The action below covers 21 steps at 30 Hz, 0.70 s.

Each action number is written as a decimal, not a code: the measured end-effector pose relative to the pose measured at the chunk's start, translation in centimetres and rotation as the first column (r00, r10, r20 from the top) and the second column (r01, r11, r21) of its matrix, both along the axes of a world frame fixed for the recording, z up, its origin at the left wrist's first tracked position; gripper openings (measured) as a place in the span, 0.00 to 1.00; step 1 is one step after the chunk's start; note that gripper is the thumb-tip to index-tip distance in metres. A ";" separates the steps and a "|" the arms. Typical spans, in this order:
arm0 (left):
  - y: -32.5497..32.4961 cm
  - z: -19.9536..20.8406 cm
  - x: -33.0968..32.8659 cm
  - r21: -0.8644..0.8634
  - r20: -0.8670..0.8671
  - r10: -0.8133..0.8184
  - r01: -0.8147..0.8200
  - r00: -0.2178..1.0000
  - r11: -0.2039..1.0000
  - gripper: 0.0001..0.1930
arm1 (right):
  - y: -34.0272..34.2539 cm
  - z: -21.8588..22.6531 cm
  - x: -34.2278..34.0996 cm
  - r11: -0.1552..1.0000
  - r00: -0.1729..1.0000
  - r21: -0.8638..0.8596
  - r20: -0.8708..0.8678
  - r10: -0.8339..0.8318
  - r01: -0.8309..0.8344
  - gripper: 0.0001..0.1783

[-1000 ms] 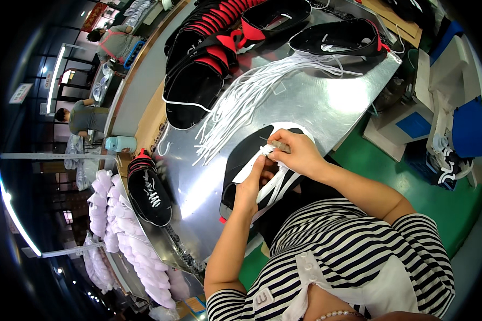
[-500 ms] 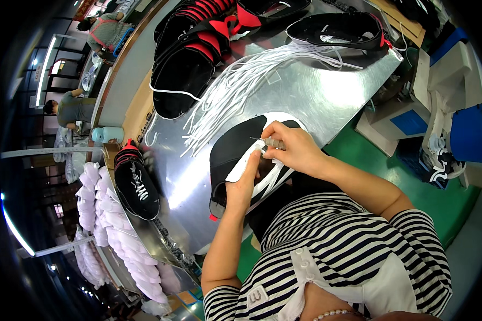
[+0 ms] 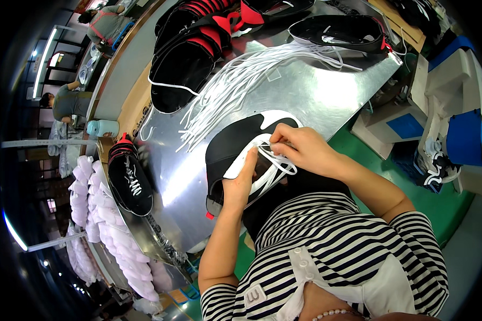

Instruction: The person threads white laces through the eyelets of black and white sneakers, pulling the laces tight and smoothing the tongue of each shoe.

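A black and white shoe upper point(image 3: 227, 140) lies at the table's near edge, a small red tab at its heel. My left hand point(image 3: 240, 184) grips its side, with the thumb along the white eyelet strip and the other fingers inside the opening, partly hidden. At the far end of that strip my right hand point(image 3: 300, 147) is closed in a pinch on a white shoelace point(image 3: 277, 170), whose loops hang over the shoe's opening. Whether a small tool is also in the right hand's fingers, I cannot make out.
Loose white laces point(image 3: 235, 80) spread over the metal table point(image 3: 190, 214). Black and red shoe uppers point(image 3: 179, 69) stand behind them. One laced shoe point(image 3: 129, 179) sits at the left edge, near a light blue bottle point(image 3: 103, 128). Bins point(image 3: 412, 125) stand at right. Two people work far left.
My right hand has shifted slightly right, drawing the lace into wider loops. The small beige-handled tool with a thin tip, earlier between its fingers, no longer shows clearly.
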<state>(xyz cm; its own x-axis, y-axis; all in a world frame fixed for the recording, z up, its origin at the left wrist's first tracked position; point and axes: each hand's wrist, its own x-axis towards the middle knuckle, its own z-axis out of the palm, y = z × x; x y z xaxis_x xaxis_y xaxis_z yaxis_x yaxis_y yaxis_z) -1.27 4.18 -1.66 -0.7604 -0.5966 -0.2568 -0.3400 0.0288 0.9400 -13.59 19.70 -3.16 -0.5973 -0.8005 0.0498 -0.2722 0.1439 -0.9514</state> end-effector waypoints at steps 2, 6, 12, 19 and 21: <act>0.3 0.4 0.0 -0.007 0.012 0.017 -0.017 1.000 1.000 0.09 | -0.4 0.3 0.0 0.999 1.000 0.039 0.005 0.009 -0.010 0.11; 0.5 0.4 0.1 0.009 -0.001 -0.083 0.083 0.997 0.997 0.10 | -0.7 0.1 -0.7 0.998 0.993 0.052 -0.110 0.050 -0.045 0.10; 2.4 -0.3 0.4 -0.036 -0.102 -0.144 0.141 0.984 0.989 0.11 | -2.8 1.0 0.0 0.972 0.988 0.225 -0.118 0.103 -0.075 0.11; -1.8 0.0 0.3 0.197 0.133 -0.203 0.175 0.970 0.965 0.09 | -1.5 3.0 -3.4 0.974 0.994 0.222 -0.105 -0.025 0.047 0.11; -0.6 0.7 -0.3 0.181 0.080 -0.183 0.166 0.980 0.969 0.11 | -2.8 -0.7 -3.0 0.998 0.995 -0.068 0.098 -0.006 0.012 0.12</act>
